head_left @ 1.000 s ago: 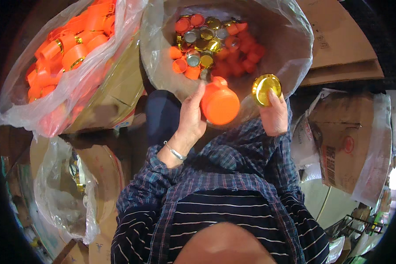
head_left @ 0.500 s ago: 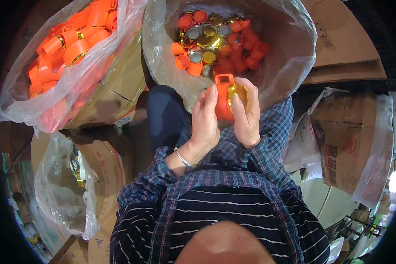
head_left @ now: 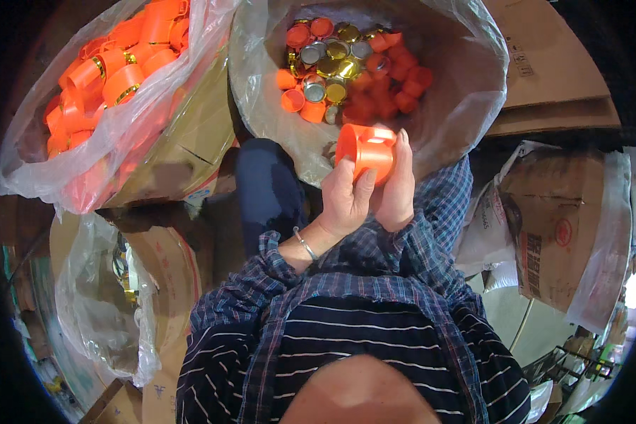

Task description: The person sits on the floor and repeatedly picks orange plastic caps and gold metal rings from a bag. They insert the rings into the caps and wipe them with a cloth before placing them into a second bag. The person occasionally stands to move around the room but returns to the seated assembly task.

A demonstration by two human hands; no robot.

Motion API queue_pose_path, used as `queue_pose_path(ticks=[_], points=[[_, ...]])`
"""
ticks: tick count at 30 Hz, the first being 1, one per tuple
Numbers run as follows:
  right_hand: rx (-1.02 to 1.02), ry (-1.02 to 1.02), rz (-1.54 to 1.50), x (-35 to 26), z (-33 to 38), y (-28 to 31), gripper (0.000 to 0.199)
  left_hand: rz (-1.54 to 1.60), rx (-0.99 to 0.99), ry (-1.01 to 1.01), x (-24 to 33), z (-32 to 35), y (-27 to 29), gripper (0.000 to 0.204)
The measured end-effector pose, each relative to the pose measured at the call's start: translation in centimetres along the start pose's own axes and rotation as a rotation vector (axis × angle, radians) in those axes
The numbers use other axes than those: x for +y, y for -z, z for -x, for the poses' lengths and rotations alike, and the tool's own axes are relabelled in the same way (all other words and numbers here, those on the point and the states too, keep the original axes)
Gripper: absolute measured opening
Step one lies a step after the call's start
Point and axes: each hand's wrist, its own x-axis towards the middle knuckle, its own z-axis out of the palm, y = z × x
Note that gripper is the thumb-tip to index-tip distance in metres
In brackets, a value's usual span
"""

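Note:
An orange plastic cup with a side handle (head_left: 365, 150) is between my two hands, just in front of the near edge of the lined box. My left hand (head_left: 343, 199) closes on its near left side, thumb pressed on the wall. Around the right side, my right hand (head_left: 398, 192) holds it with fingers pointing up beside the handle. The cup lies tilted, its handle uppermost. Its gold part is out of sight here. Beyond it, the plastic-lined box (head_left: 466, 95) contains gold and silver round caps (head_left: 338, 67) and small orange cups (head_left: 403, 71).
At the upper left stands a plastic-lined carton (head_left: 184, 145) heaped with orange cups with gold bands (head_left: 124, 81). A smaller lined box (head_left: 169, 275) is at lower left. Flat cardboard (head_left: 544, 63) lies at upper right, above a brown carton (head_left: 555, 226).
Both hands have turned the orange cup: its handle has swung from the far end to the right, and the gold part has gone from view. My left hand has shifted nearer.

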Motion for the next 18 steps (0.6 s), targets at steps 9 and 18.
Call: queue_pose_path(ticks=[9,18], points=[[0.031,0.656,0.853,1.0,-0.9,0.4,0.034,0.608,0.064,0.717,-1.2,-3.6,1.2,0.023],[0.235,0.6,0.971,2.1,-1.1,0.2,0.036,0.621,0.143,0.67,-1.6,-1.9,-0.5,0.025]])
